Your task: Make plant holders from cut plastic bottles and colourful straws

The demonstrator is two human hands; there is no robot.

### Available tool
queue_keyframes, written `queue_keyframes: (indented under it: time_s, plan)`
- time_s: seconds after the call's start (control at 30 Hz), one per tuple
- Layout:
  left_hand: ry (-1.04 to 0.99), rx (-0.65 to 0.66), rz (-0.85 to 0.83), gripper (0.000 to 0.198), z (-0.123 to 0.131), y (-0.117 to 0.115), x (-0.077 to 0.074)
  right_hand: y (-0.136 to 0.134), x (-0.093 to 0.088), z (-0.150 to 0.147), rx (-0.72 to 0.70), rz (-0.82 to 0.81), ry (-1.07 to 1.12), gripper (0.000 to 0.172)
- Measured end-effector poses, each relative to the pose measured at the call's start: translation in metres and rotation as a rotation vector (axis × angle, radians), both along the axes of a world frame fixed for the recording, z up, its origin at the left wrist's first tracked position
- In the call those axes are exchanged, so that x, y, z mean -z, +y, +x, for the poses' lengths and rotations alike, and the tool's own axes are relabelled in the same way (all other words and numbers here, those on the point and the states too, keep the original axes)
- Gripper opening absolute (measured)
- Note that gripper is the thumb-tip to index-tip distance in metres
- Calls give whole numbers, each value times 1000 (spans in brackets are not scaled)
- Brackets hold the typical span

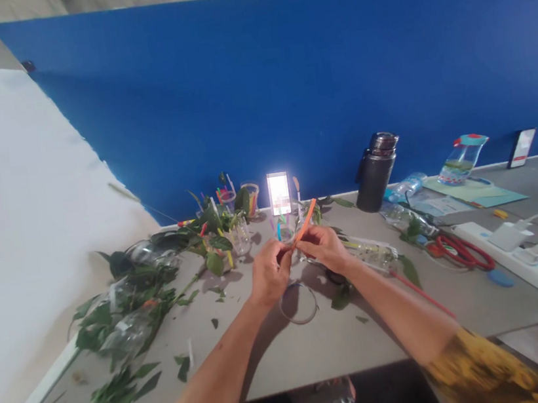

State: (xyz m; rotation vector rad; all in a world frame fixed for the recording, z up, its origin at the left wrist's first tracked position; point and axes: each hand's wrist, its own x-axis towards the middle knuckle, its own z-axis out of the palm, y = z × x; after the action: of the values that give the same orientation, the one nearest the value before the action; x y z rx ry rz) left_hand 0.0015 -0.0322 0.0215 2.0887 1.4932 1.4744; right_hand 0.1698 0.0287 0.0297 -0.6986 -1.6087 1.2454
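An orange straw [307,219] slants up and to the right between my two hands, above the middle of the table. My left hand [273,270] is closed, pinching its lower end with the fingertips. The fingers of my right hand [323,248] are also closed on it, just beside the left fingertips. Behind the hands stands a clear cup [282,229] with coloured straws in it. A thin round ring [298,303] lies on the table below my wrists. My fingers hide the straw's lower end.
Clear cups with leaves and straws [238,232] stand left of centre. Cut leafy stems [111,400] and plastic bottles [125,333] cover the left side. At right are a black thermos [377,173], red-handled scissors [464,252], a power strip [524,260] and a water bottle [462,159]. A lit phone [278,193] stands at the back.
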Motion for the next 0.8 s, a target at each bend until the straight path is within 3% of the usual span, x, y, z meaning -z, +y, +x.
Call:
queue_keyframes:
  time_s: [0.17, 0.37, 0.6, 0.73, 0.8]
  plan:
    - [91, -115, -37, 25, 7, -8, 2, -7, -3, -2, 87, -14, 15, 25]
    - [-48, -154, -57, 30, 10, -10, 5, -14, -4, -5, 88, -18, 65, 24]
    - [-328, -183, -44, 43, 2, -3, -4, -10, -2, -4, 47, -85, 210, 26]
    - [-328, -247, -91, 39, -13, 12, 1, -1, 2, 1, 107, 19, -71, 21]
    - [-374, -281, -68, 12, -18, 21, 10, 2, 3, 3, 179, 150, -340, 14]
